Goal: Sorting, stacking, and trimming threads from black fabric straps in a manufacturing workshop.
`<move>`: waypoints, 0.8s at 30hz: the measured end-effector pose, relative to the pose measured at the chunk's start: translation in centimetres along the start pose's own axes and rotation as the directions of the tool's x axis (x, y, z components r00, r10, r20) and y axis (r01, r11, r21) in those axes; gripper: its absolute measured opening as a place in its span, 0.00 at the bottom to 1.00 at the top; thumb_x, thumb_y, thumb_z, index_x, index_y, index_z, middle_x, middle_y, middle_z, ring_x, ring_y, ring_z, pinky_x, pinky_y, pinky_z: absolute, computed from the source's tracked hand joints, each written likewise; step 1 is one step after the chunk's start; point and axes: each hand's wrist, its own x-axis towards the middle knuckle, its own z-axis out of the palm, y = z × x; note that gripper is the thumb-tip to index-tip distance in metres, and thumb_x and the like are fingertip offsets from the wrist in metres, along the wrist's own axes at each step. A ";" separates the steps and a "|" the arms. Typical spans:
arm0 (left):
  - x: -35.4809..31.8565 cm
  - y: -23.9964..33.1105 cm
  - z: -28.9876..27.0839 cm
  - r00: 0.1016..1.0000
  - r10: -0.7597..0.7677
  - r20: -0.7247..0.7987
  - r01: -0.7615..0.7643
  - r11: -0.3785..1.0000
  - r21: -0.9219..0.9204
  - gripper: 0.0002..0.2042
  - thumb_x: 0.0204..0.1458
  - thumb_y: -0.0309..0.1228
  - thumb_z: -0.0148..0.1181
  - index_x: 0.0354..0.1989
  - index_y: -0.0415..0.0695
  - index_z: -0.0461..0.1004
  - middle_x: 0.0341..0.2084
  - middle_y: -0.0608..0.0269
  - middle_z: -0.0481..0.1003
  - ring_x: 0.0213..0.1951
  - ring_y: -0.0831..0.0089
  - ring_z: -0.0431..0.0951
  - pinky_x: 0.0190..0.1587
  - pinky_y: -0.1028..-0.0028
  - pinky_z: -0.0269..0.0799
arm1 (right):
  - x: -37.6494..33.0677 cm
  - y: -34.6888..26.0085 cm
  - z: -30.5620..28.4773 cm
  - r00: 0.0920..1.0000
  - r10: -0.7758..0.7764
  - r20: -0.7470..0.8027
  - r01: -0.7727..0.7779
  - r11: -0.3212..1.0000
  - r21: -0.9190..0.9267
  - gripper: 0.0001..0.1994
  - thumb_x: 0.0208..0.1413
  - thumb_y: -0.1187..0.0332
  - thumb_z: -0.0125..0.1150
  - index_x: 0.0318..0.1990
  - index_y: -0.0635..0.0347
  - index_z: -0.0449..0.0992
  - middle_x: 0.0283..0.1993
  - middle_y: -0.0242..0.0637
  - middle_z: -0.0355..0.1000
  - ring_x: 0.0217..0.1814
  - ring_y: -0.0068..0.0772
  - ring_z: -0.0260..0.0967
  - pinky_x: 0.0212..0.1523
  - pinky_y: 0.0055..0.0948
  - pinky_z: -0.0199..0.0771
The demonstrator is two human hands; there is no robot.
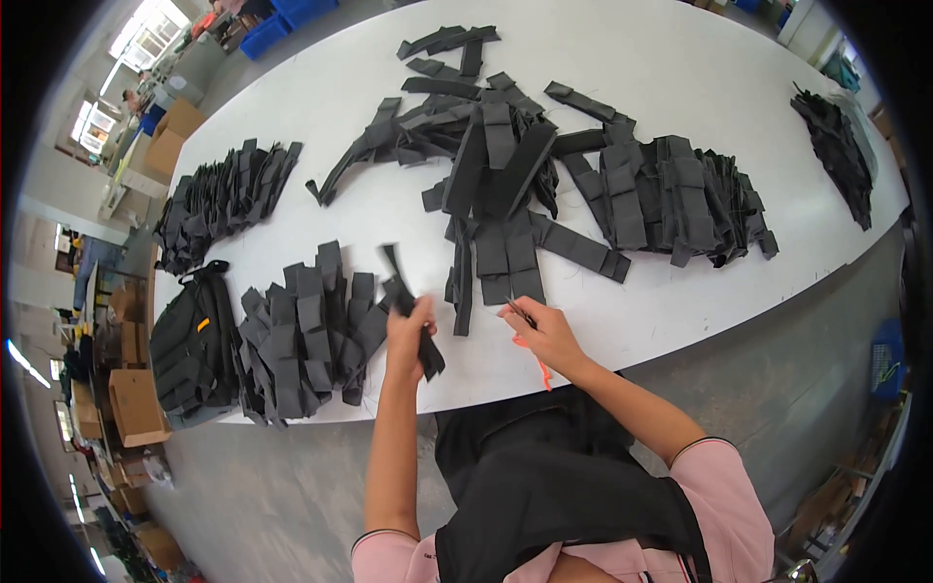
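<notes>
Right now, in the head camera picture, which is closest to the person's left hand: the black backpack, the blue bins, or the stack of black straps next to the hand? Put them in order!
1. The stack of black straps, just left of the left hand.
2. The black backpack, farther left at the table's edge.
3. The blue bins, far off on the floor beyond the table.

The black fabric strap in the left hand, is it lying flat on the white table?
No, the left hand holds the black fabric strap up off the white table.
</notes>
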 end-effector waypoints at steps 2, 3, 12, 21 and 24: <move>2.2 1.1 2.8 0.994 0.106 -0.011 -0.090 0.885 0.457 0.39 0.35 0.38 0.70 0.56 0.37 0.57 0.42 0.53 0.70 0.40 0.66 0.71 0.44 0.71 0.67 | 1.4 -1.2 0.4 1.000 0.020 0.007 -0.020 0.996 0.087 0.10 0.56 0.63 0.53 0.38 0.60 0.70 0.13 0.30 0.58 0.17 0.21 0.57 0.22 0.23 0.58; 3.4 0.3 2.9 0.953 0.291 0.087 -0.287 0.768 0.573 0.41 0.32 0.34 0.68 0.57 0.36 0.55 0.45 0.47 0.69 0.46 0.59 0.72 0.48 0.69 0.66 | 2.0 -1.8 0.8 1.000 0.015 0.018 -0.017 0.988 0.154 0.11 0.58 0.62 0.51 0.37 0.61 0.71 0.15 0.31 0.60 0.18 0.20 0.58 0.21 0.22 0.58; -4.9 -2.6 2.1 0.960 0.247 -0.130 -0.123 0.793 0.596 0.30 0.36 0.25 0.53 0.54 0.37 0.59 0.38 0.45 0.73 0.43 0.55 0.74 0.47 0.67 0.67 | 2.0 -2.5 -1.4 0.995 -0.090 -0.033 0.094 0.978 0.184 0.09 0.57 0.69 0.49 0.39 0.63 0.74 0.25 0.30 0.68 0.16 0.14 0.57 0.20 0.16 0.59; -14.5 -4.7 -0.1 0.981 -0.032 0.190 0.007 0.992 0.130 0.32 0.42 0.22 0.58 0.59 0.36 0.55 0.42 0.53 0.71 0.43 0.73 0.70 0.46 0.75 0.65 | 1.5 -1.5 -0.3 0.809 0.206 0.550 -0.511 0.709 0.486 0.14 0.53 0.65 0.58 0.43 0.64 0.70 0.26 0.28 0.66 0.15 0.12 0.56 0.10 0.14 0.49; -13.0 -4.6 -0.4 0.999 0.032 0.001 -0.028 0.886 -0.463 0.26 0.52 0.28 0.52 0.61 0.45 0.54 0.42 0.50 0.70 0.35 0.72 0.70 0.31 0.74 0.67 | 0.0 0.9 -3.2 0.865 0.279 0.418 -0.491 0.648 0.582 0.09 0.51 0.68 0.59 0.38 0.59 0.69 0.26 0.28 0.67 0.15 0.11 0.55 0.10 0.13 0.46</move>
